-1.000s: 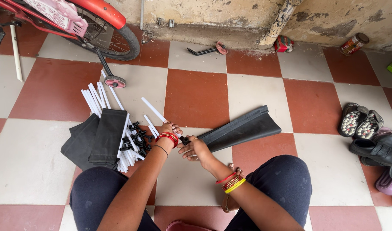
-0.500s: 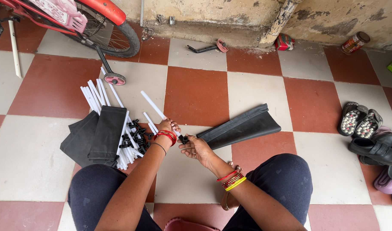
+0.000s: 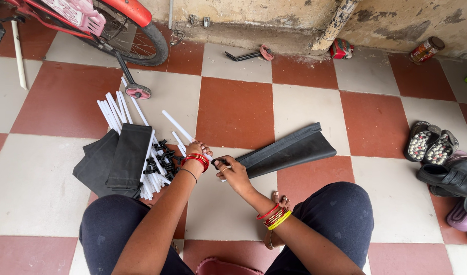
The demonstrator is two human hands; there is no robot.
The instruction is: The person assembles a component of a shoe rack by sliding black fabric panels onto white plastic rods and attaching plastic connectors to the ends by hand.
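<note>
I sit on a checkered tile floor. My left hand (image 3: 198, 150) grips a white plastic rod (image 3: 176, 125) that slants up to the left. My right hand (image 3: 232, 170) pinches a small black connector (image 3: 216, 162) at the rod's near end, fingers closed on it. A folded black fabric sleeve (image 3: 289, 149) lies just right of my right hand. To the left of my left hand lie a bundle of white rods (image 3: 113, 115), a heap of black connectors (image 3: 161, 160) and folded black fabric pieces (image 3: 116, 160).
A red child's bicycle (image 3: 108, 28) with a training wheel (image 3: 138, 92) stands at top left. Shoes and sandals (image 3: 437, 158) lie at the right edge. A detached training-wheel bracket (image 3: 248, 53), a small box and a tin sit by the wall.
The rod in my left hand has tilted slightly and shifted left. My right hand has moved up and closed over the black connector at the rod's end.
</note>
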